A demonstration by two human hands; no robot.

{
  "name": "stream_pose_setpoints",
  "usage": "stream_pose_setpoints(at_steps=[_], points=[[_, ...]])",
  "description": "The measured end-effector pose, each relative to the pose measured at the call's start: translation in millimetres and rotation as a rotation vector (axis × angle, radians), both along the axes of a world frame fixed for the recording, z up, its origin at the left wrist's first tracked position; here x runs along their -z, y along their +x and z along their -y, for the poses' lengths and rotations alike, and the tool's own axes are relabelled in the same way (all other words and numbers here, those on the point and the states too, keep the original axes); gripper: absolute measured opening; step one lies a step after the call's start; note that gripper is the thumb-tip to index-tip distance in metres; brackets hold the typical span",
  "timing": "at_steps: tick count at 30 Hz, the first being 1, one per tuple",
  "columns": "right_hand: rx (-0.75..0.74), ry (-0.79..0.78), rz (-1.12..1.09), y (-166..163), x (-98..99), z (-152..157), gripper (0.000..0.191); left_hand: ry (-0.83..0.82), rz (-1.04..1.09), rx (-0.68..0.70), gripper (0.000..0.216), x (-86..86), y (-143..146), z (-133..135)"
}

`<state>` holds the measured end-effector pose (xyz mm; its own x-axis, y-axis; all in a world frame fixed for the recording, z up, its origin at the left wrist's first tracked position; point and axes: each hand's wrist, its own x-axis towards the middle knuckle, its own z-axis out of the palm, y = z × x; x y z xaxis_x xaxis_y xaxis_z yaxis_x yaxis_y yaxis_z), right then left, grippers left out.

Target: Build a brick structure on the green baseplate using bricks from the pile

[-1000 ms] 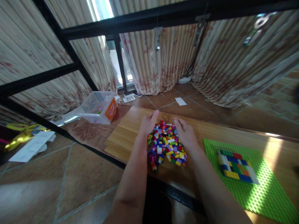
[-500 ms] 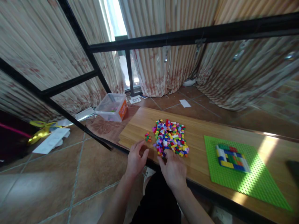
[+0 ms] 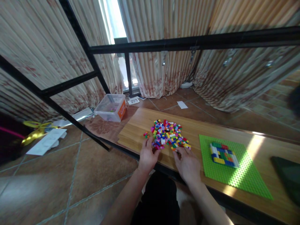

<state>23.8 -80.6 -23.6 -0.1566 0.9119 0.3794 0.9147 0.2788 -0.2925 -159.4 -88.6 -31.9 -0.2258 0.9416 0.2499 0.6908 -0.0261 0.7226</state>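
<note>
Lying loose on the wooden tabletop, a pile of small coloured bricks is touched at its near edge by both hands. The left hand is set at the pile's near-left corner with its fingers loosely curled; the right hand is set at the near-right corner, fingertips bent down among the bricks. Whether a brick is pinched in either hand cannot be told.

A few stray bricks lie just left of the pile. To the right of the pile a green baseplate is laid flat, and a small patch of bricks is already built on it. Most of the plate is bare and most bricks are unsorted, so the building is judged to be at an early stage.

Beyond the pile to the left, a clear plastic box stands on the tiled floor. Behind the pile, a black metal frame and striped curtains close off the room.
</note>
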Motion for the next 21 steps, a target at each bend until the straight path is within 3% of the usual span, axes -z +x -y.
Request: stream_pose_setpoints(at_steps=[8,13,17,21], points=[[0.023,0.017,-0.225,-3.2,7.5,-6.2,0.038,0.012,0.304,0.157,0.056,4.7,34.5,1.9],[0.006,-0.031,-0.277,-10.1,7.1,-4.8,0.039,0.035,0.376,0.215,0.051,8.2,39.1,9.1],[0.020,-0.032,-0.351,0.7,-0.7,10.8,0.037,0.040,0.427,0.186,0.047,8.6,35.3,7.7],[0.064,-0.086,-0.487,20.9,-5.7,45.6,0.035,0.034,0.437,0.166,0.048,8.5,33.2,3.3]])
